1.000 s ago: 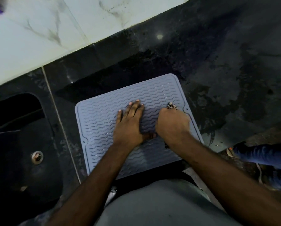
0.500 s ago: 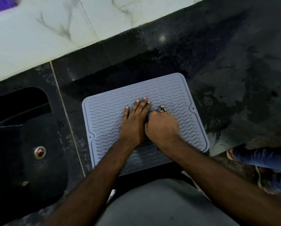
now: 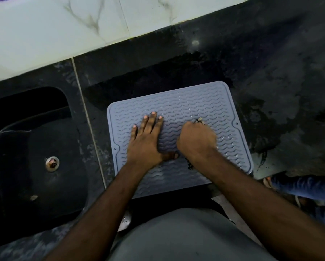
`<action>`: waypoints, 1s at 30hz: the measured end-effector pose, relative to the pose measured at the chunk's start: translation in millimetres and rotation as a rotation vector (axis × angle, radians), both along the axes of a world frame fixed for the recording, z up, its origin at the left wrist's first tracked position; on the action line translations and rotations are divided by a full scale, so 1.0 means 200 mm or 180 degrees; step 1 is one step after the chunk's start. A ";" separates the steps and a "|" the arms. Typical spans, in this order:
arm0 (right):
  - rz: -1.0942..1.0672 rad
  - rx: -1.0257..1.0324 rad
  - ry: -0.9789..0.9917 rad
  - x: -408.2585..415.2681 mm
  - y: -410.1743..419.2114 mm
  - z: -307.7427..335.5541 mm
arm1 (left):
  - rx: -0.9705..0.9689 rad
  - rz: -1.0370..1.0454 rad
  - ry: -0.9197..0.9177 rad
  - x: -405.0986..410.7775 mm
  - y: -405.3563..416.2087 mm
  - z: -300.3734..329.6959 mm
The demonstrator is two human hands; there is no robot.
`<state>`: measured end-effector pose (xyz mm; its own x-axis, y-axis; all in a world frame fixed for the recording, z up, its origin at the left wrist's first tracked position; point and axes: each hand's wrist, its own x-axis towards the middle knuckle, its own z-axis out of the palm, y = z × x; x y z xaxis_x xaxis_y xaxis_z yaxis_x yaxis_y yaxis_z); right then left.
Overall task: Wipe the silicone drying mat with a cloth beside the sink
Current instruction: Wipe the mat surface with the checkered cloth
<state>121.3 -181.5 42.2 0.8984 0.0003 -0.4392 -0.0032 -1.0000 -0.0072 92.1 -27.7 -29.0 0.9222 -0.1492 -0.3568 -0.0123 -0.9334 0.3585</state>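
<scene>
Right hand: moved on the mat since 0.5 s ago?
Yes. The right hand has slid right across the mat, away from the flat left hand it was touching, toward the mat's right edge.

My left hand [image 3: 147, 143] lies flat, palm down, fingers [image 3: 151, 122] straight and close together, thumb stretched out toward my right wrist. My right hand [image 3: 197, 140] is balled in a fist just beside those fingers, knuckles up, both forearms reaching forward.
</scene>
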 end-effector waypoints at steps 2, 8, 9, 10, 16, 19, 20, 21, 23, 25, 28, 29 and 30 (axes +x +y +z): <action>0.0017 0.0064 0.0019 0.00 0.04 0.01 | -0.0002 0.0005 -0.0031 0.00 0.00 -0.01; 0.0023 0.0257 -0.0021 -0.07 0.18 0.00 | -0.0049 0.0001 -0.0011 -0.01 0.00 -0.02; -0.0003 0.0274 -0.0036 -0.07 0.18 0.00 | -0.0050 -0.0012 0.0009 0.00 0.00 -0.02; -0.0027 0.0300 -0.0050 -0.07 0.19 0.00 | -0.0050 -0.0027 0.0016 0.00 0.00 -0.02; -0.0252 0.0878 0.0039 -0.08 0.26 -0.01 | -0.0034 -0.0123 -0.0045 -0.02 0.02 -0.02; -0.0507 0.0983 -0.0056 -0.11 0.22 -0.04 | -0.0055 -0.0117 -0.0093 -0.03 0.02 -0.03; -0.0527 0.0992 -0.0105 -0.13 0.20 -0.05 | -0.0086 -0.0096 -0.0118 -0.02 0.02 -0.03; -0.0502 0.0979 -0.0103 -0.14 0.19 -0.06 | -0.0112 -0.0078 -0.0144 -0.02 0.02 -0.03; -0.0379 0.0924 -0.0063 -0.18 0.16 -0.06 | -0.0153 -0.0048 -0.0188 -0.02 0.02 -0.04; -0.0335 0.0872 -0.0023 -0.19 0.13 -0.05 | -0.0184 -0.0054 -0.0177 -0.02 0.02 -0.05; -0.0496 0.1242 0.0048 -0.17 0.06 0.00 | -0.0222 -0.0084 -0.0213 -0.02 0.04 -0.07; -0.0570 0.1513 0.0127 -0.16 0.04 0.03 | -0.0252 -0.0093 -0.0220 -0.02 0.05 -0.08; -0.0707 0.1903 0.0261 -0.14 0.00 0.06 | -0.0280 -0.0106 -0.0216 -0.02 0.05 -0.08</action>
